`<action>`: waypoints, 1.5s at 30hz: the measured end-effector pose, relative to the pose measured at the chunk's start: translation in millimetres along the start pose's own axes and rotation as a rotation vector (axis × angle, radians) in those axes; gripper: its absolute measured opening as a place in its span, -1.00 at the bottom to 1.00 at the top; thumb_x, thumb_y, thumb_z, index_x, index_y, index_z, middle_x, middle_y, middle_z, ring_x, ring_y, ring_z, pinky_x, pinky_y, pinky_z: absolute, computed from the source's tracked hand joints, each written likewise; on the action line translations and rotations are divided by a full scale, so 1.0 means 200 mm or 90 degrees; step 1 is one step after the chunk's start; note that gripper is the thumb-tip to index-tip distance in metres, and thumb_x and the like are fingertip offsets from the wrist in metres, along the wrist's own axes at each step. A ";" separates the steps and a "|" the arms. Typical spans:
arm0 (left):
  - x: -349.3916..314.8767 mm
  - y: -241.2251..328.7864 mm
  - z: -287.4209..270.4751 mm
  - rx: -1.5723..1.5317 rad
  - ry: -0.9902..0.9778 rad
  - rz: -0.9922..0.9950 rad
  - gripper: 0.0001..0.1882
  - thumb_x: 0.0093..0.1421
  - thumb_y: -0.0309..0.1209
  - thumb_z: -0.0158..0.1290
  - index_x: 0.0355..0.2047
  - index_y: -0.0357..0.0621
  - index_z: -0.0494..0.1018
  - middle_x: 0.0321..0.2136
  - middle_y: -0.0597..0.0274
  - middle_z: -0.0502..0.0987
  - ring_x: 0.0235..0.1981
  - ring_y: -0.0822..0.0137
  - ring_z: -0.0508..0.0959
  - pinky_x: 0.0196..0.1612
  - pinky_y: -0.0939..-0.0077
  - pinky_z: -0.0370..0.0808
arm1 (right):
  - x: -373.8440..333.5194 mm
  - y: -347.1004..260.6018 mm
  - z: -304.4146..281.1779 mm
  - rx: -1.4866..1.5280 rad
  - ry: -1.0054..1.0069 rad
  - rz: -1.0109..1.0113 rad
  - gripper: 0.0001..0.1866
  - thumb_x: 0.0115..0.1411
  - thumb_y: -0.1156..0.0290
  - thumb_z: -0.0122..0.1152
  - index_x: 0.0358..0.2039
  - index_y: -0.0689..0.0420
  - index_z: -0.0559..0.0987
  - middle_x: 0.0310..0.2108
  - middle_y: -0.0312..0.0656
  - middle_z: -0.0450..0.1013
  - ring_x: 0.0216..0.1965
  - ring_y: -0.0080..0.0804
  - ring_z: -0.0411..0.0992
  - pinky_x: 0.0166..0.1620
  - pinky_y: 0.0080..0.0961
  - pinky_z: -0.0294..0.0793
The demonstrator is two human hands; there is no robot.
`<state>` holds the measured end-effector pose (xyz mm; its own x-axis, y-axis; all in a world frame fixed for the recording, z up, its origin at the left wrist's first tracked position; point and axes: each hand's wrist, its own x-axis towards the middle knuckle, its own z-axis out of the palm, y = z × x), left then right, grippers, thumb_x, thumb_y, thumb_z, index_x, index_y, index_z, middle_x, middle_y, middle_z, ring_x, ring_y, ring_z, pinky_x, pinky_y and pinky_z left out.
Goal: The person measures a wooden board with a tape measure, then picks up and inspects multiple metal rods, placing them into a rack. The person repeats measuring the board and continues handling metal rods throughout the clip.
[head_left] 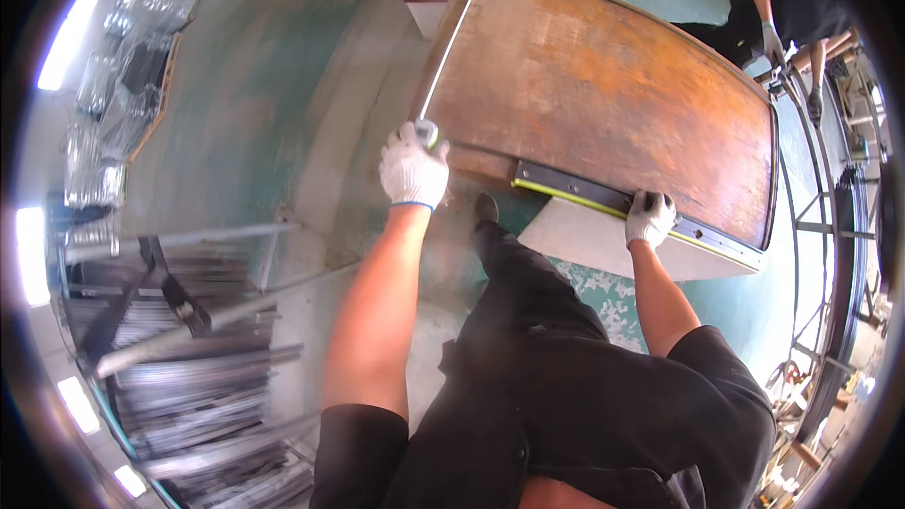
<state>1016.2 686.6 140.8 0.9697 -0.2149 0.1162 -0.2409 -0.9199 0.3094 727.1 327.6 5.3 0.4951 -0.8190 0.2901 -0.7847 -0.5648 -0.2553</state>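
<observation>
My left hand (413,170), in a white knit glove with a blue cuff, is closed around a small tape measure (427,133) at the near left corner of a worn brown wooden tabletop (603,85). From it the pale blade (455,38) runs out straight along the tabletop's left side to the far edge. My right hand (650,218), also gloved, grips a dark flat bar (575,185) along the near edge. Holes show in the bar, and a yellow-green strip lines its near side. The fingers curl over its top; the thumb's underside is hidden.
Long metal profiles (203,396) lie stacked on a rack at the lower left. Plastic-wrapped bundles (141,57) stand at the upper left. Across the table's far right, another person's gloved hand (773,44) is near a metal frame (820,179). A pale panel (594,236) shows below the tabletop.
</observation>
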 end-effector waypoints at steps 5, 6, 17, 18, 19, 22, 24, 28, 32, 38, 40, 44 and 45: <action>0.24 -0.11 0.27 0.024 -0.132 0.017 -0.42 0.14 -0.04 0.41 0.00 -0.07 0.46 -0.01 -0.02 0.56 0.03 -0.11 0.61 0.04 -0.05 0.58 | -0.03 -0.06 0.03 0.052 0.035 -0.012 -0.83 0.26 0.27 0.39 -0.30 0.08 0.66 -0.13 -0.06 0.58 0.04 0.01 0.45 0.25 -0.01 0.31; 0.26 -0.12 0.34 0.071 -0.137 0.011 -0.43 0.15 -0.04 0.40 -0.01 -0.09 0.46 -0.02 -0.02 0.55 0.03 -0.09 0.61 0.04 -0.02 0.58 | 0.02 -0.06 0.03 0.058 0.043 -0.015 -0.85 0.24 0.29 0.41 -0.29 0.07 0.66 -0.11 -0.08 0.57 0.06 -0.02 0.45 0.28 0.01 0.29; 0.58 -0.39 0.47 -0.432 -0.206 -0.108 -0.56 0.20 -0.42 0.32 0.02 -0.40 0.51 -0.21 0.04 0.68 -0.23 0.11 0.66 -0.09 0.12 0.59 | 0.20 -0.28 -0.16 0.144 -0.041 -0.004 -0.79 0.02 0.36 0.56 -0.35 0.05 0.68 -0.15 -0.09 0.56 0.02 0.08 0.49 0.15 0.01 0.46; 0.61 -0.36 0.40 -0.502 -0.292 -0.166 -0.62 0.22 -0.46 0.29 0.00 -0.39 0.53 -0.19 0.05 0.68 -0.22 0.18 0.66 -0.09 0.20 0.60 | 0.18 -0.25 -0.13 0.126 -0.018 0.000 -0.75 0.00 0.35 0.58 -0.36 0.06 0.65 -0.14 -0.09 0.56 0.04 0.08 0.49 0.21 0.07 0.40; 0.64 -0.37 0.33 -0.561 -0.371 -0.234 -0.67 0.23 -0.50 0.26 -0.02 -0.39 0.54 -0.18 0.07 0.68 -0.20 0.25 0.67 -0.09 0.28 0.61 | 0.17 -0.24 -0.10 0.117 -0.001 -0.003 -0.72 -0.02 0.33 0.59 -0.37 0.08 0.62 -0.13 -0.09 0.55 0.06 0.08 0.48 0.26 0.13 0.35; 0.60 -0.68 0.52 -0.732 -0.381 -0.312 -0.76 0.28 -0.43 0.13 -0.06 -0.23 0.55 -0.27 0.17 0.63 -0.30 0.24 0.65 -0.25 0.24 0.60 | 0.14 -0.18 -0.09 0.136 -0.011 0.004 -0.67 -0.05 0.32 0.62 -0.38 0.09 0.58 -0.12 -0.09 0.53 0.09 0.08 0.47 0.31 0.24 0.24; 0.61 -0.74 0.48 -0.795 -0.490 -0.388 -0.73 0.29 -0.39 0.10 -0.04 -0.22 0.55 -0.28 0.16 0.63 -0.29 0.22 0.64 -0.27 0.23 0.58 | 0.13 -0.16 -0.07 0.119 -0.041 0.019 -0.70 0.00 0.27 0.61 -0.34 0.04 0.63 -0.08 -0.10 0.52 0.14 0.10 0.43 0.37 0.30 0.17; 0.62 -0.61 0.29 -0.862 -0.542 -0.486 -0.69 0.24 -0.36 0.09 -0.02 -0.15 0.52 -0.34 0.16 0.59 -0.34 0.20 0.63 -0.31 0.22 0.56 | 0.13 -0.21 -0.08 0.109 -0.077 0.025 -0.71 0.04 0.22 0.59 -0.29 0.01 0.68 -0.03 -0.09 0.52 0.23 0.11 0.39 0.43 0.37 0.09; 0.65 -0.50 0.22 -0.932 -0.567 -0.474 -0.58 0.11 -0.38 0.12 0.01 -0.15 0.50 -0.32 0.08 0.60 -0.31 0.09 0.64 -0.30 0.15 0.58 | 0.10 -0.30 -0.11 0.128 -0.113 -0.006 -0.67 0.03 0.20 0.60 -0.30 0.07 0.66 0.00 -0.07 0.51 0.25 0.13 0.38 0.41 0.27 0.19; 0.59 -0.44 0.13 -1.028 -0.650 -0.475 -0.53 0.06 -0.45 0.08 0.05 -0.21 0.50 -0.24 0.03 0.62 -0.24 0.05 0.65 -0.26 0.10 0.61 | 0.17 -0.50 -0.10 0.140 -0.021 -0.066 -0.79 0.03 0.41 0.52 -0.35 0.10 0.63 -0.16 -0.07 0.57 0.05 0.14 0.48 0.12 -0.02 0.50; 0.56 -0.42 0.12 -1.031 -0.625 -0.487 -0.53 0.07 -0.51 0.05 0.05 -0.23 0.50 -0.23 0.04 0.62 -0.23 0.08 0.65 -0.25 0.15 0.62 | 0.16 -0.79 -0.10 0.158 -0.011 -0.007 -0.84 0.07 0.47 0.42 -0.29 0.07 0.67 -0.26 -0.08 0.60 -0.06 0.09 0.52 0.04 -0.07 0.53; 0.46 -0.34 0.13 -0.861 -0.619 -0.295 -0.69 0.23 -0.49 0.06 -0.01 -0.23 0.54 -0.23 0.12 0.62 -0.24 0.26 0.64 -0.22 0.34 0.59 | 0.11 -1.63 -0.24 0.508 -0.344 0.086 -0.75 0.31 0.32 0.34 -0.09 0.20 0.69 -0.10 0.11 0.66 -0.04 0.14 0.63 0.04 -0.11 0.61; 0.42 -0.33 0.17 -0.787 -0.591 -0.252 -0.75 0.32 -0.42 0.09 -0.03 -0.24 0.54 -0.26 0.12 0.63 -0.28 0.30 0.63 -0.26 0.33 0.58 | 0.10 -1.77 -0.23 0.562 -0.377 0.063 -0.72 0.33 0.29 0.32 -0.07 0.21 0.68 -0.08 0.15 0.65 -0.03 0.16 0.64 0.03 -0.11 0.62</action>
<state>1115.3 717.9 99.2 0.5518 -0.5790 -0.6002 0.5862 -0.2426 0.7730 997.6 516.1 143.8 0.7333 -0.6491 -0.2023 -0.4008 -0.1724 -0.8998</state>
